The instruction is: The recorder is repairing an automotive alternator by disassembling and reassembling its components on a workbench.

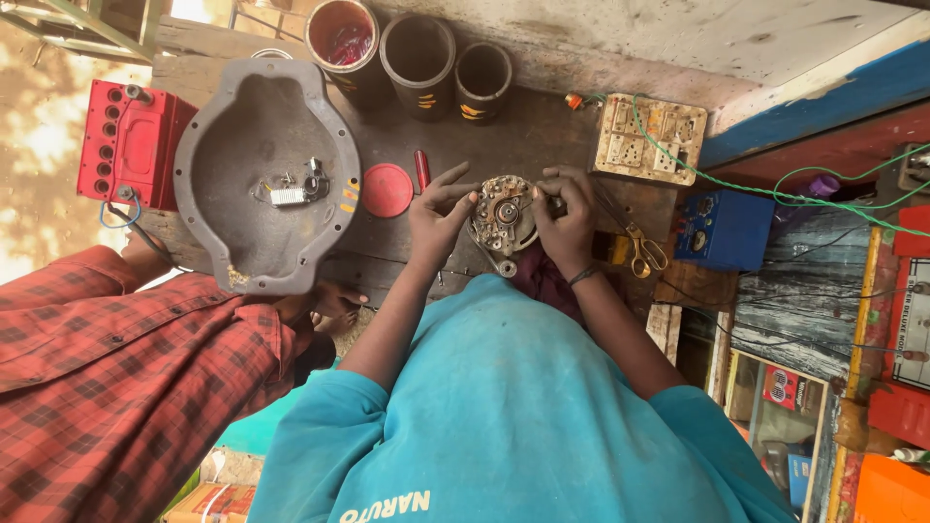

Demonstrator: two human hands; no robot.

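Round metal part: I am holding a round metal part [504,215] with small fittings on its face, on the dark workbench [542,136], between my two hands and just in front of my body.
Left hand: my left hand [438,215] is gripping the left edge of the part, with the fingers spread a little over its rim.
Right hand: my right hand [567,218] is closing around the right edge of the part, with the fingers curled; I am wearing a thin band on this wrist.
Near things: a red round lid [387,190] and a small red stick [422,169] are lying just left of my left hand; yellow-handled scissors [641,248] are lying just right of my right hand.
Left side: a big grey metal cover [262,126] is lying open, with small parts inside; a red battery [131,145] is standing beside it.
Far side: three dark cans [417,53] are standing in a row.
Right side: a socket board [651,140] with a green wire [775,184], and a blue box [727,230].
Other person: a person in a red checked shirt [116,368] is standing at my left.
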